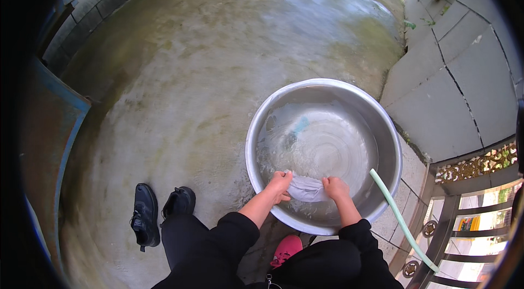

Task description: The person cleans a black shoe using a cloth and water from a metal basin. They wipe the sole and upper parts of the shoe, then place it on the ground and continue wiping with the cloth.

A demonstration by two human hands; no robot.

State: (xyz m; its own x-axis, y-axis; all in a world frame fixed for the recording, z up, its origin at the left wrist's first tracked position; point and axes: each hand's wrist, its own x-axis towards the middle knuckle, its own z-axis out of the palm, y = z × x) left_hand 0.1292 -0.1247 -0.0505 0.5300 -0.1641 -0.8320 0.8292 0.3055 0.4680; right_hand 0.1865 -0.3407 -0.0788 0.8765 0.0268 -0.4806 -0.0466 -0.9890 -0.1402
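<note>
A large round metal basin [253,125] holds shallow, rippling water and stands on the ground in front of me. Over its near side, both hands grip a wet light-grey cloth [308,189] and stretch it between them. My left hand [281,186] pinches the cloth's left end, and my right hand [335,187] is closed on its right end. A small blue thing [301,124] shows in the water towards the back; what it is I cannot tell. The open end of a pale green hose [395,207] rests over the basin's right rim.
A pair of black shoes, one here [145,215], is on the wet concrete ground [184,104] to the left; a pink shoe [287,249] is below the basin. A block wall [442,84] and a metal gate [446,231] border the right, a rusty blue-edged metal piece [53,133] the left.
</note>
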